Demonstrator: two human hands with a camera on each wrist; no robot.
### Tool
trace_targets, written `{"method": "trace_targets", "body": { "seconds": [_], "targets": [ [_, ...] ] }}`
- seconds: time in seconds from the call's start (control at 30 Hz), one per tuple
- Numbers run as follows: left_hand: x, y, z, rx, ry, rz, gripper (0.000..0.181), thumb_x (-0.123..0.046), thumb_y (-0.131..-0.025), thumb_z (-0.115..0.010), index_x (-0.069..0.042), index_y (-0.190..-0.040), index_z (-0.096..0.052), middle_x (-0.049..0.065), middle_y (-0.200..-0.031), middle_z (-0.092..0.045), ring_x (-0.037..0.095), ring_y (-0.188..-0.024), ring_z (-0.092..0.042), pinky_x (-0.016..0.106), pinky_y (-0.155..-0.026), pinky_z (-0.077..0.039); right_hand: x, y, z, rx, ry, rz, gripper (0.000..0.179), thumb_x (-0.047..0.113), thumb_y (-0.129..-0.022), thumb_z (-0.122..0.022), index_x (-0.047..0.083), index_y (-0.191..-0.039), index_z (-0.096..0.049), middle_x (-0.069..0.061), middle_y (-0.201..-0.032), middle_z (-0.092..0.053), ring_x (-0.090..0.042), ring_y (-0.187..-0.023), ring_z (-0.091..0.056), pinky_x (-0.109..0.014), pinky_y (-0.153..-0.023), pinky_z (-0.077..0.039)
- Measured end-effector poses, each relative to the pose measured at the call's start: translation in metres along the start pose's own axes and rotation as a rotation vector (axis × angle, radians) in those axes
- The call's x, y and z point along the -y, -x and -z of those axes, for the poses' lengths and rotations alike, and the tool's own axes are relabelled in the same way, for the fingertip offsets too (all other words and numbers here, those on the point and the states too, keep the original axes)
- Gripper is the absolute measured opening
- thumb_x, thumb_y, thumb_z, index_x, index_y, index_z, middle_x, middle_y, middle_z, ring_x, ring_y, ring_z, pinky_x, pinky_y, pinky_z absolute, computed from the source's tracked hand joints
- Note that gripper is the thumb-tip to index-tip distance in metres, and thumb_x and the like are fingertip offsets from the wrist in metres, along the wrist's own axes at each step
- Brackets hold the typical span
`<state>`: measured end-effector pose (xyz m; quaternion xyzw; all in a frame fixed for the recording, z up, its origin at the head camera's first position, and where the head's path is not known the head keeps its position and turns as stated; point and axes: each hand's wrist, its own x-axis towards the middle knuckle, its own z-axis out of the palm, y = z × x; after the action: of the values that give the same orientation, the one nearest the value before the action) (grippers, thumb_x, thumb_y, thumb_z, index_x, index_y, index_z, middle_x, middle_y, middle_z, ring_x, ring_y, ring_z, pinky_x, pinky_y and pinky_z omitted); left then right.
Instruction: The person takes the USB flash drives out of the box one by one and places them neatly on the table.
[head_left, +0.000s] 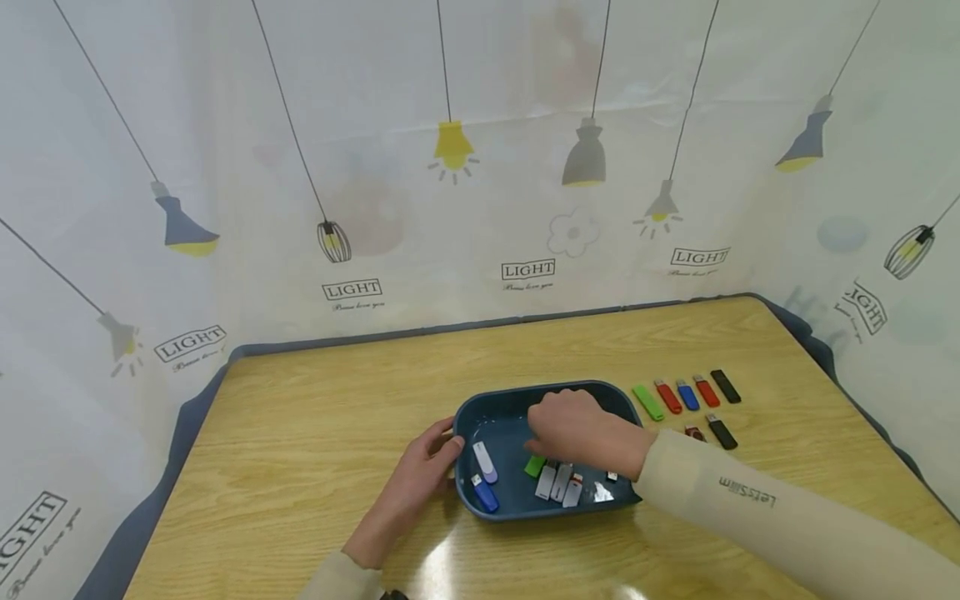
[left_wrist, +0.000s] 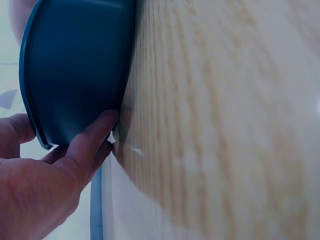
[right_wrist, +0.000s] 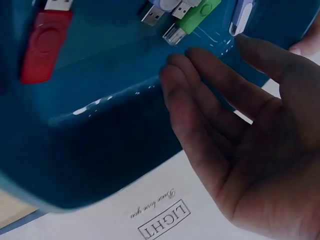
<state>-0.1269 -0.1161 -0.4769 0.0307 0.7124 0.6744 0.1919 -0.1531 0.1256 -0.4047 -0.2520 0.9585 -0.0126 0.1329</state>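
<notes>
A dark blue tray [head_left: 504, 425] holds several USB sticks. My left hand [head_left: 426, 465] grips its left end, thumb at the rim and fingers against the outer wall [left_wrist: 75, 65]. Over the tray's middle is my right hand [head_left: 576, 427]; in the right wrist view its fingers bend loosely with nothing visible between them. Below it lie a green USB stick [right_wrist: 200, 16] and several white-grey USB sticks [head_left: 558, 482]. A pale lavender USB stick [head_left: 485, 462] and a blue USB stick [head_left: 485, 494] lie near the left end. A red USB stick [right_wrist: 46, 45] shows inside the tray in the right wrist view.
Right of the tray, a row on the wooden table [head_left: 315, 433] has a green stick [head_left: 648, 402], red sticks [head_left: 707, 390], a blue stick [head_left: 687, 395] and a black stick [head_left: 725, 386]. Nearer are another black stick [head_left: 722, 432] and a dark red one [head_left: 694, 432], partly hidden by my sleeve.
</notes>
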Motion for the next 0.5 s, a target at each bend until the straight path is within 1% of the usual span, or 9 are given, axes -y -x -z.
{"method": "trace_targets", "body": {
  "seconds": [0.13, 0.3, 0.43, 0.5],
  "targets": [
    [0.001, 0.000, 0.000, 0.008, 0.013, 0.000, 0.052, -0.024, -0.110, -0.051, -0.002, -0.157, -0.040, 0.029, -0.154, -0.044, 0.039, -0.131, -0.055, 0.048, -0.099, -0.056, 0.005, -0.006, -0.002, 0.038, 0.013, -0.007, 0.035, 0.036, -0.096, -0.075, 0.014, -0.072, -0.064, 0.002, -0.056, -0.049, -0.013, -0.050, -0.047, -0.028, -0.047, -0.036],
    [0.000, 0.000, 0.001, 0.009, 0.007, 0.004, 0.053, -0.024, -0.111, -0.050, -0.003, -0.157, -0.039, 0.029, -0.155, -0.043, 0.039, -0.131, -0.055, 0.049, -0.098, -0.056, 0.009, -0.011, -0.007, 0.078, 0.016, -0.041, 0.032, 0.040, -0.094, -0.077, 0.010, -0.082, -0.073, 0.001, -0.060, -0.055, -0.013, -0.053, -0.052, -0.028, -0.049, -0.041],
    [-0.001, 0.001, 0.002, 0.011, 0.002, 0.005, 0.053, -0.025, -0.111, -0.050, -0.003, -0.158, -0.039, 0.029, -0.155, -0.043, 0.039, -0.131, -0.056, 0.049, -0.097, -0.057, 0.012, -0.016, -0.011, 0.081, 0.002, -0.044, 0.032, 0.040, -0.092, -0.079, 0.007, -0.090, -0.077, 0.001, -0.061, -0.056, -0.013, -0.054, -0.053, -0.026, -0.051, -0.044],
    [-0.001, 0.001, 0.002, 0.014, 0.001, 0.003, 0.053, -0.025, -0.111, -0.050, -0.003, -0.158, -0.038, 0.029, -0.155, -0.042, 0.039, -0.131, -0.056, 0.049, -0.096, -0.057, 0.014, -0.017, -0.012, 0.074, 0.000, -0.034, 0.031, 0.038, -0.091, -0.080, 0.007, -0.090, -0.078, 0.001, -0.062, -0.056, -0.013, -0.054, -0.053, -0.026, -0.051, -0.045]
  ]
}}
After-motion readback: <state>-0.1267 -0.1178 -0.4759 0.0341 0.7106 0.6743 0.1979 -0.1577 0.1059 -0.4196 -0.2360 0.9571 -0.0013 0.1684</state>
